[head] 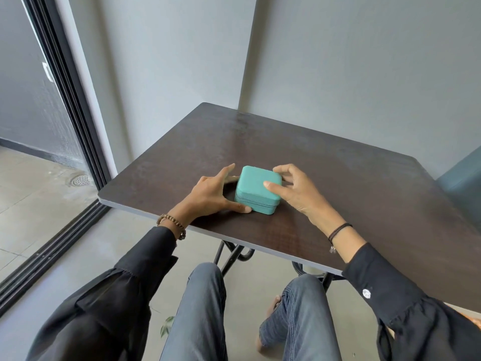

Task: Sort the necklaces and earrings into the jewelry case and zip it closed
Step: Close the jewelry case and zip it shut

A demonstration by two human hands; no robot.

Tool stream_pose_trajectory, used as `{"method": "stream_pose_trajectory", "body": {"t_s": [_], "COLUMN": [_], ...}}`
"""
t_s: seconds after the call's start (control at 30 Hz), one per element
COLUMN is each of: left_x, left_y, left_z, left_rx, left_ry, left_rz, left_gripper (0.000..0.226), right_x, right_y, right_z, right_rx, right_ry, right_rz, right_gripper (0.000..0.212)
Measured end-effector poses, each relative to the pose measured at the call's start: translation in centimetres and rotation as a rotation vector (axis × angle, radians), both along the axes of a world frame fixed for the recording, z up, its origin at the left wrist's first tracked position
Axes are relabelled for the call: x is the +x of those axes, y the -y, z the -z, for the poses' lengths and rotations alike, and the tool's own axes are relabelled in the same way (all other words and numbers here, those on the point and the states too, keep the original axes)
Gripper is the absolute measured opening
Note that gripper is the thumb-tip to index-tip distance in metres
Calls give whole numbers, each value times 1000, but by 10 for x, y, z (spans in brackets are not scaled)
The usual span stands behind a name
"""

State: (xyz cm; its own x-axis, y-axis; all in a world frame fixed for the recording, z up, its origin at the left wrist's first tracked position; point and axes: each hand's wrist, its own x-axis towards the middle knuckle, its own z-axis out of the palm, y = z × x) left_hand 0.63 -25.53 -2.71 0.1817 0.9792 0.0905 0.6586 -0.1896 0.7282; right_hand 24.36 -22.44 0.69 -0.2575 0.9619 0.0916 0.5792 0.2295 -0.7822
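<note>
Teal jewelry case sits near the front of the dark table, lid down, zip looks shut on the sides I can see. The left hand is spread flat-ish, thumb touching the lower front corner. The right hand curls round the far corner, thumb on the lid. No necklaces or earrings lying out, so I'd guess it's basically done, or not started.

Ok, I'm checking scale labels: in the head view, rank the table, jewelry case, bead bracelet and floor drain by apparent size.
1. table
2. jewelry case
3. bead bracelet and floor drain look about alike. The drain lies farther from the camera, so I won't rank them.
</note>
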Motion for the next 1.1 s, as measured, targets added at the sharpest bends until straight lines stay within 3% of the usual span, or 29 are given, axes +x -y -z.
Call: {"method": "stream_pose_trajectory", "body": {"t_s": [0.17, 0.3, 0.4, 0.57, 0.7, 0.93, 1.1], "left_x": [1, 2, 3, 4, 4, 2, 3], "left_y": [4, 4, 3, 4, 3, -1, -2], "left_z": [1, 2, 4, 5, 6, 10, 10], "left_rx": [28, 76, 100, 112, 110, 74, 51], "left_ry": [47, 49, 47, 48, 34, 29, 52], "left_rz": [-26, -44, -60, -63, -62, -84, -90], "left_gripper": [125, 131, 135, 136, 136, 148, 160], "right_x": [-43, -81, -99, -111, -115, -116, -113], "right_y": [-12, -20, -23, -26, -27, -22, -15], "right_z": [-22, -23, -23, -25, -26, -21, -16], "right_rx": [22, 54, 76, 104, 144, 320, 550], "right_ry": [376, 539, 560, 556, 558, 645, 733], "right_rz": [22, 89, 142, 187, 182, 94, 55], "right_gripper": [51, 51, 29, 25, 6, 24, 19]}}
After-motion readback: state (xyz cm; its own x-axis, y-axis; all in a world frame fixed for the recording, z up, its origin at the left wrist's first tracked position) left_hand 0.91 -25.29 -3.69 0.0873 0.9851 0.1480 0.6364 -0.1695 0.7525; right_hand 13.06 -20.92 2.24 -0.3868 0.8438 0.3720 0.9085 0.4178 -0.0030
